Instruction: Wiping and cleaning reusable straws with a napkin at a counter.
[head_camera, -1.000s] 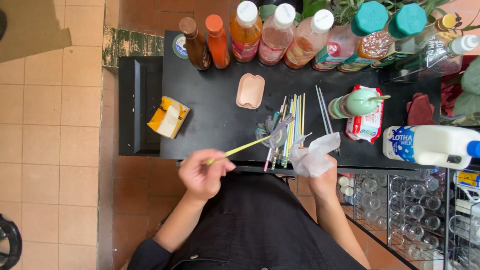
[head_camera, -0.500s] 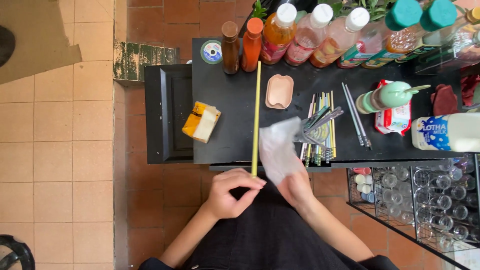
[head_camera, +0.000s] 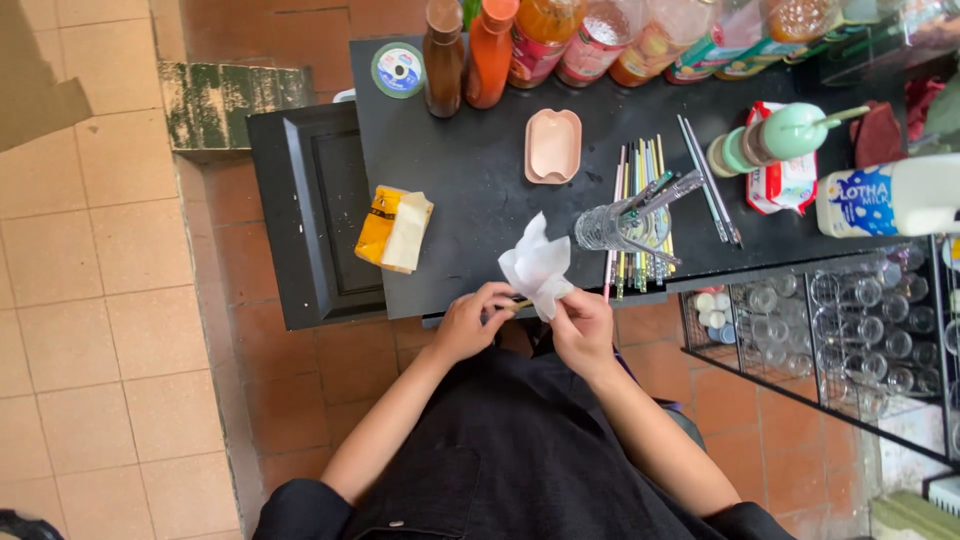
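**A:** What are the hands doing at this moment?

**B:** Seen from above, both hands meet at the near edge of a black table (head_camera: 480, 200). The left hand (head_camera: 470, 322) pinches the end of a thin yellowish stick (head_camera: 521, 303), probably a chopstick, its fingers curled tight on it. The right hand (head_camera: 583, 325) grips a crumpled white tissue (head_camera: 538, 265), which is wrapped around the stick's other end, so most of the stick is hidden.

**A:** What lies close by?

**B:** Just to the right of the tissue, a clear glass (head_camera: 612, 226) lies tipped on its side with several chopsticks in it. More chopsticks (head_camera: 640, 190) are spread in a row beneath and beyond it. Farther off sits a small pink dish (head_camera: 553, 146). To the left is a yellow and white packet (head_camera: 394, 229). Along the far edge stands a line of sauce bottles (head_camera: 490, 50).

**A:** What could go wrong from here?

**B:** In my judgement, the stick is held right at the table's edge, over the lap, so a loose pinch could let it slip to the tiled floor (head_camera: 90, 300). The tissue looks thin; hard rubbing might tear it. The right elbow or wrist, swinging outward, could knock the tipped glass, and it might roll and scatter the chopsticks off the near edge.
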